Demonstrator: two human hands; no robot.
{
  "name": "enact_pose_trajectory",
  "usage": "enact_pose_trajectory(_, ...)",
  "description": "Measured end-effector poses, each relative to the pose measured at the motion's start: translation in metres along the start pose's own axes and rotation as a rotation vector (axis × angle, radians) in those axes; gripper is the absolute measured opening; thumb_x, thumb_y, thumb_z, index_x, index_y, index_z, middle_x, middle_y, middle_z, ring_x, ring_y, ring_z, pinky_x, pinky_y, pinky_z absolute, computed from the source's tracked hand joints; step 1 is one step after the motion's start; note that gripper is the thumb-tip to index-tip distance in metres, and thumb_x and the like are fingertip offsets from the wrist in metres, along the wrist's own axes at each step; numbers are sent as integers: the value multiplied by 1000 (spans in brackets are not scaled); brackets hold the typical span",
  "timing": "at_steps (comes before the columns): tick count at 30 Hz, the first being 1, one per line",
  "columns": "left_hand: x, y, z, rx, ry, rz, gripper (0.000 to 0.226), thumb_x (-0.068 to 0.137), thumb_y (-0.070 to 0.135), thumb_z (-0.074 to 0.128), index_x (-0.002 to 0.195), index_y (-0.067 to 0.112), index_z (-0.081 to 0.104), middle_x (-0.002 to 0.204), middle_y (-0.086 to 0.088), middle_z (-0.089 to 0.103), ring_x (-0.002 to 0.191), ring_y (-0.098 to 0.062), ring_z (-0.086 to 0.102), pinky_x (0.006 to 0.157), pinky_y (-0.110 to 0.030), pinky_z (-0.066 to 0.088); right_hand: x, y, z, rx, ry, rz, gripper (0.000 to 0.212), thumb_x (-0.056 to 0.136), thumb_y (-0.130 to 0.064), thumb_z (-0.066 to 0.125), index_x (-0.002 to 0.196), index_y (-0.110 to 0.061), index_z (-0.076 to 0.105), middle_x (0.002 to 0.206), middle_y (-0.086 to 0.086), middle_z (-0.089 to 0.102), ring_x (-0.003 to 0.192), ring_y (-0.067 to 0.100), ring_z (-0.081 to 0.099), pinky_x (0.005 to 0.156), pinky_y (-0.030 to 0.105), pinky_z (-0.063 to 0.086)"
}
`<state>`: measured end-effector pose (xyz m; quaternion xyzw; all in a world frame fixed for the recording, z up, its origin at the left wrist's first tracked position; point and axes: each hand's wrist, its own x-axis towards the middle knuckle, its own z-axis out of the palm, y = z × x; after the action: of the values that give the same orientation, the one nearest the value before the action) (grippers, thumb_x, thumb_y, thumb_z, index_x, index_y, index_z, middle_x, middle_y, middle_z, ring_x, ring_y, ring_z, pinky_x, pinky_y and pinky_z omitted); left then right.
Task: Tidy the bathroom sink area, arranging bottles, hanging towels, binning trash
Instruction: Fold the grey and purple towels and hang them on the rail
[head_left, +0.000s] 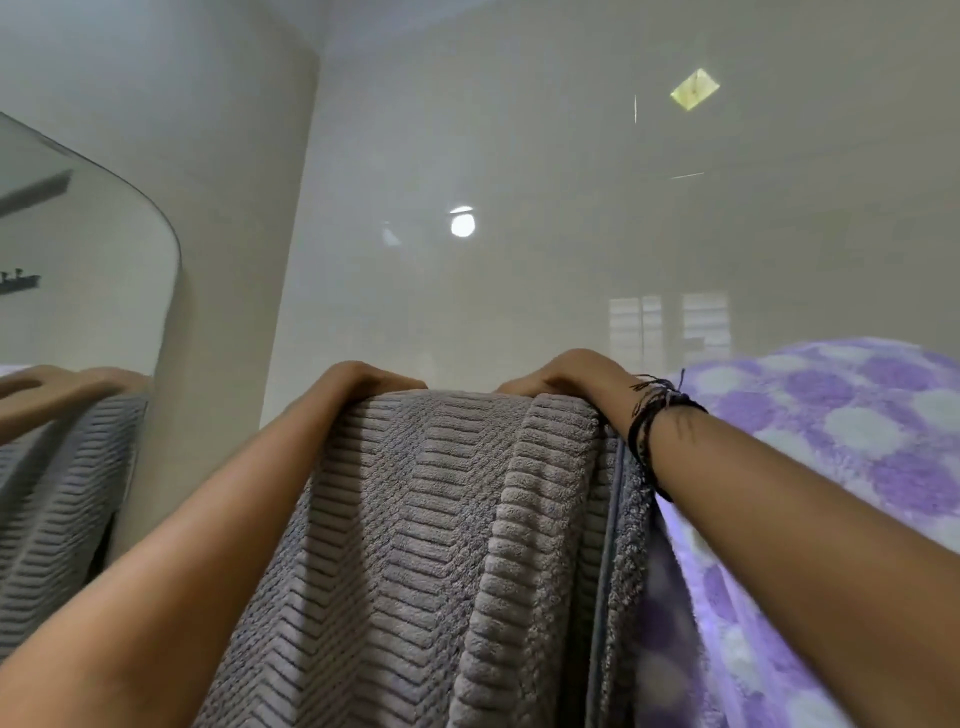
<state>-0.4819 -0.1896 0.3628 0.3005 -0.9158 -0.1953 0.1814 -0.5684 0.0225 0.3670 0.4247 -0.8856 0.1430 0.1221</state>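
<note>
Head view is showing the towel-hanging step: a grey ribbed towel (415, 545) is draping over an unseen rail beside a purple checked towel (841, 441). Left hand (363, 379) and right hand (566, 376) are curling over its top fold, gripping it; next, probably evening the drape

The left hand (363, 379) and right hand (566, 374) are gripping the top edge of a grey ribbed towel (415, 545), which is hanging beside a purple checked towel (857, 431); a mirror (78, 249) is reflecting them at left.
</note>
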Motion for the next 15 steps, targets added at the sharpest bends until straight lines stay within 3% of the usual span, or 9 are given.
enact_pose_trajectory(3,2,2,6,76,-24,159,24,96,15,34,90,14,57,120,-15,60,97,-15,50,89,-28,41,16,-4,9,30,-38,-8,46,89,-45,49,117,-9,55,120,6,53,110,24,52,90,29,35)
enact_pose_trajectory(5,2,5,9,16,85,245,29,93,5,39,96,-9,65,118,-25,63,91,-16,51,74,-24,45,21,-10,15,-42,-49,-79,41,92,-36,45,122,-9,55,126,8,55,113,26,53,98,33,40)
enact_pose_trajectory(7,-4,4,14,-98,236,348,29,92,9,49,96,-12,68,106,-28,67,84,-18,54,69,-25,44,18,-16,18,-116,120,-161,34,93,-28,44,113,-5,59,118,13,58,108,30,57,88,34,47)
enact_pose_trajectory(9,-16,-5,21,-283,452,407,31,90,26,55,79,3,74,82,-19,71,73,-22,60,70,-30,47,0,-21,25,-189,452,-234,26,92,-21,43,75,-7,56,82,7,60,73,27,57,56,24,38)
enact_pose_trajectory(11,-32,-17,33,-237,628,384,41,91,43,48,77,13,73,75,-7,70,72,-25,63,72,-33,48,-28,-26,42,-178,682,-244,37,92,-15,39,55,-12,41,57,-1,45,52,18,43,48,24,31)
enact_pose_trajectory(12,-39,-23,41,-138,681,358,49,92,48,43,81,12,73,76,-6,69,73,-26,63,70,-32,45,-40,-28,54,-174,742,-250,37,94,-15,36,58,-13,43,58,-1,45,54,18,44,55,27,39)
enact_pose_trajectory(13,-45,-27,50,-64,730,346,54,93,50,38,84,9,72,79,-8,69,73,-26,62,68,-30,41,-52,-29,67,-190,774,-266,33,95,-17,32,69,-11,51,68,3,54,64,21,51,72,35,45)
enact_pose_trajectory(14,-50,-30,56,-44,774,350,55,95,48,37,86,7,72,83,-11,70,73,-24,59,69,-30,38,-62,-27,78,-223,760,-264,30,96,-20,30,91,-8,57,89,9,61,84,26,56,91,43,41)
enact_pose_trajectory(15,-55,-31,60,-62,820,367,54,96,45,36,86,6,72,85,-13,71,73,-22,56,71,-31,37,-71,-23,85,-259,735,-253,33,96,-22,30,116,-7,52,114,13,59,107,28,52,105,48,30)
